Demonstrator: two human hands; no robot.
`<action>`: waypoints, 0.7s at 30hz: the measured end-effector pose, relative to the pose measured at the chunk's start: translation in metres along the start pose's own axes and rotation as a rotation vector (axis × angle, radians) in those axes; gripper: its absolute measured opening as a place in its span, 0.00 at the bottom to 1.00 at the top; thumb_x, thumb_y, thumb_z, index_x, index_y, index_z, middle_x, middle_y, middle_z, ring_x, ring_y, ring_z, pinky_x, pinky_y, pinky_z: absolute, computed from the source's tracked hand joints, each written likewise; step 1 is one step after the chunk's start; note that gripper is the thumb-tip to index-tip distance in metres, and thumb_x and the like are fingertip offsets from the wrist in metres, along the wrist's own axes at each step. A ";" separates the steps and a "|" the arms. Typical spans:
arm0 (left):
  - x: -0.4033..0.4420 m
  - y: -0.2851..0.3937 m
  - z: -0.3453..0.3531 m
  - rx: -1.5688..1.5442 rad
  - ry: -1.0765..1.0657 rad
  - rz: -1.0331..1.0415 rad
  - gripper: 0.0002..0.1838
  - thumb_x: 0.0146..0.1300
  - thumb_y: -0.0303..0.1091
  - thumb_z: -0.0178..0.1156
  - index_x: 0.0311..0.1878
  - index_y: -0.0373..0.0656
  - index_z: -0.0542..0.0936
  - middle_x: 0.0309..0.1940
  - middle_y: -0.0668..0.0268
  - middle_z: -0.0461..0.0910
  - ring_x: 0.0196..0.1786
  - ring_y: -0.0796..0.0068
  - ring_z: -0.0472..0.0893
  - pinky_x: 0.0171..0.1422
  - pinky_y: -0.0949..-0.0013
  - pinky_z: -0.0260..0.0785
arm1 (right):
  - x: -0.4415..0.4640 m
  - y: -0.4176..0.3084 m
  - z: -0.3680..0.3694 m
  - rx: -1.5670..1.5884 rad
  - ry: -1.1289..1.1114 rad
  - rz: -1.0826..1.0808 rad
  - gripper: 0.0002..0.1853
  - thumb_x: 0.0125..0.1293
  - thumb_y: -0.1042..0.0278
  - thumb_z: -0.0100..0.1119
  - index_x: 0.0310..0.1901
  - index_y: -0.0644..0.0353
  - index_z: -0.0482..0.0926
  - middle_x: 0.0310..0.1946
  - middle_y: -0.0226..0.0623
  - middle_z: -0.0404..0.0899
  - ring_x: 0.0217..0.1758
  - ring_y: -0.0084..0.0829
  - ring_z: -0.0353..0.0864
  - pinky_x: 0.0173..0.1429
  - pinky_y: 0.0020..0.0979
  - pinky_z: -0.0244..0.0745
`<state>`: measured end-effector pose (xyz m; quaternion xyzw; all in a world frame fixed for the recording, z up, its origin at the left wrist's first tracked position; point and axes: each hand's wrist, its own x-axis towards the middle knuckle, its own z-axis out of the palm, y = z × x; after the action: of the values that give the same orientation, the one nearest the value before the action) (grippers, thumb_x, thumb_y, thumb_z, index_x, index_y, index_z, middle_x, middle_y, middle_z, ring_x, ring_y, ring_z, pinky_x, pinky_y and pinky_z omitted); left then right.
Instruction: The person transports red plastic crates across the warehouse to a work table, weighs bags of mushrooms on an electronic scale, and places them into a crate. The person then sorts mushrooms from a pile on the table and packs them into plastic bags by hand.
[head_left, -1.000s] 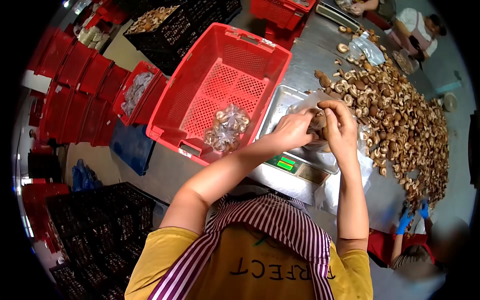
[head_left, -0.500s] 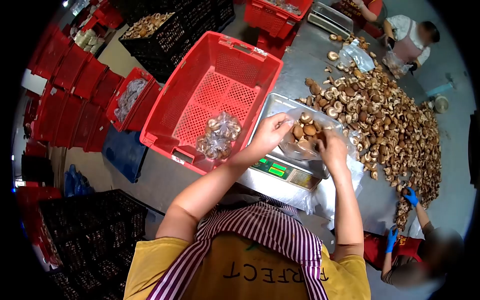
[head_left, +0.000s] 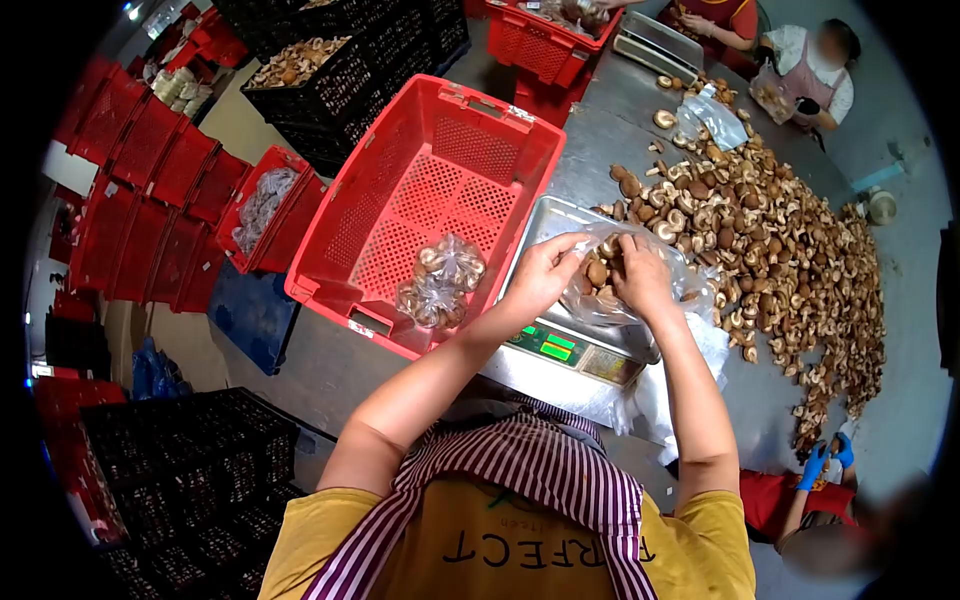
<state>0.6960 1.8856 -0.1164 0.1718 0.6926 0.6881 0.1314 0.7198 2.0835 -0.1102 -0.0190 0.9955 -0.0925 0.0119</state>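
"Where do you have the plastic bag [head_left: 600,306]?"
"Over the scale [head_left: 546,214], with mushrooms [head_left: 598,273] inside."
"And your hands?"
"Apart: your left hand [head_left: 546,274] pinches the bag's rim, your right hand [head_left: 641,276] reaches into its mouth. I can't tell whether it grips a mushroom."
"Around you?"
"Left, a red crate [head_left: 384,185] holding filled bags [head_left: 441,281]; right, a mushroom pile [head_left: 775,240]."

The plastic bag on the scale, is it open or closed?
Open. The left hand holds the edge of the plastic bag, the right hand has its fingers at the mouth, and mushrooms show inside.
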 end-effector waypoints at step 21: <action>0.003 -0.015 0.006 0.045 -0.004 -0.002 0.15 0.69 0.28 0.53 0.57 0.35 0.76 0.34 0.69 0.80 0.35 0.86 0.75 0.37 0.77 0.70 | -0.023 0.048 -0.007 0.806 -0.030 0.186 0.10 0.60 0.77 0.55 0.42 0.64 0.80 0.37 0.40 0.83 0.41 0.31 0.81 0.48 0.30 0.74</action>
<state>0.6947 1.8924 -0.1316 0.1755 0.7078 0.6720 0.1294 0.7412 2.1330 -0.1119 0.0757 0.8768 -0.4731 0.0411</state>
